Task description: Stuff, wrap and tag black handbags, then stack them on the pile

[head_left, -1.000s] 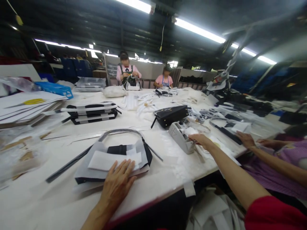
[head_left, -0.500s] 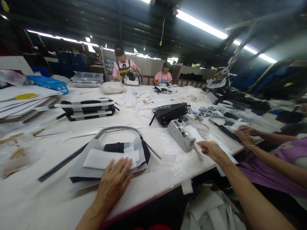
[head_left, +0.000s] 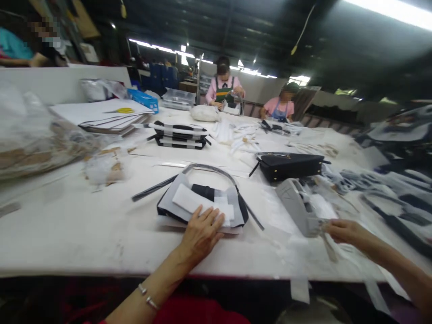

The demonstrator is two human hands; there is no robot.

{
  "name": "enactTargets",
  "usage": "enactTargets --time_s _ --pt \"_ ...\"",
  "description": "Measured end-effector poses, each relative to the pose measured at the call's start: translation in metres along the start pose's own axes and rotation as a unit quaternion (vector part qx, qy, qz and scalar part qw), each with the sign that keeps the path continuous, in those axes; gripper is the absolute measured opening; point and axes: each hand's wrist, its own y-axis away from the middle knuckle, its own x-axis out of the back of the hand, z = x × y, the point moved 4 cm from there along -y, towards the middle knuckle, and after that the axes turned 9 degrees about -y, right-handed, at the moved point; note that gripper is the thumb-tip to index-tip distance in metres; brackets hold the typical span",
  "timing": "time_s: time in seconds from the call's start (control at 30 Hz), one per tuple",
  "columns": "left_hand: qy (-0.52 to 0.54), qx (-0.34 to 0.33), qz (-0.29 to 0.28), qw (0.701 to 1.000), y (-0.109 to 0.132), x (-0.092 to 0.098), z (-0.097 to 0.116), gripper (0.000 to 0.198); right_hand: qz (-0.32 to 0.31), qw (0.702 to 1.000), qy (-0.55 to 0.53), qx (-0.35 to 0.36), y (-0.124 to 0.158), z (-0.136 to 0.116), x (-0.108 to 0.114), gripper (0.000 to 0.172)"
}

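Observation:
My left hand (head_left: 201,232) lies flat with fingers spread on a black handbag (head_left: 202,204) wrapped in grey and white paper, near the table's front edge. The bag's grey handle (head_left: 209,168) arches away from me. My right hand (head_left: 340,230) is at the front end of a grey tape dispenser (head_left: 299,206), fingers pinched on a strip of clear tape (head_left: 329,247) that trails down toward the table edge.
A second black handbag (head_left: 290,165) lies beyond the dispenser. Wrapped black bags (head_left: 180,134) are stacked farther back, with white sheets and yellow scissors (head_left: 123,110) at left. Plastic bags (head_left: 37,144) sit at far left. Two people (head_left: 224,87) work at the far end of the white table (head_left: 84,225).
The view has swung left. My right hand has drawn back from the dispenser's top to its front end, pulling tape. My left hand stays flat on the wrapped bag.

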Motion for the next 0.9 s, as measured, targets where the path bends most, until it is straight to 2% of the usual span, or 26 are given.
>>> enactTargets --time_s 0.1,0.17,0.23,0.3,0.4,0.53,0.67,0.77,0.8,0.83,0.9 --pt "0.007 0.009 -0.017 1.0 0.001 -0.001 0.0 0.046 -0.197 0.977 0.006 0.078 -0.006 -0.074 -0.048 0.033" --pt "0.011 0.009 -0.028 1.0 0.001 -0.001 0.0 0.046 -0.303 0.944 0.028 0.126 -0.007 -0.13 -0.09 0.032" --pt "0.012 0.008 -0.032 0.999 0.002 -0.001 0.0 0.046 -0.382 0.905 0.082 0.17 -0.008 -0.179 -0.134 0.031" --pt "0.013 0.006 -0.03 0.999 0.002 -0.001 0.0 0.045 -0.416 0.87 0.144 0.223 -0.011 -0.217 -0.175 0.024" --pt "0.013 0.007 -0.023 1.0 0.001 0.0 0.0 0.042 -0.421 0.825 0.258 0.275 -0.018 -0.247 -0.229 0.011" --pt "0.015 0.014 -0.022 1.0 0.001 -0.001 -0.001 0.037 -0.386 0.763 0.421 0.302 -0.028 -0.259 -0.282 0.028" --pt "0.018 0.012 -0.021 1.0 0.001 -0.004 -0.001 0.036 -0.359 0.718 0.489 0.341 -0.041 -0.261 -0.307 0.049" --pt "0.016 0.015 -0.016 1.0 0.001 -0.005 -0.001 0.036 -0.335 0.694 0.499 0.396 -0.062 -0.256 -0.304 0.045" --pt "0.014 0.017 -0.013 1.0 0.001 -0.005 -0.001 0.036 -0.332 0.697 0.491 0.403 -0.071 -0.254 -0.298 0.04" --pt "0.013 0.017 -0.01 1.0 0.001 -0.006 -0.001 0.036 -0.321 0.714 0.474 0.403 -0.08 -0.251 -0.289 0.038" --pt "0.01 0.016 -0.002 1.0 0.001 -0.006 0.0 0.035 -0.265 0.773 0.428 0.385 -0.099 -0.245 -0.267 0.043"
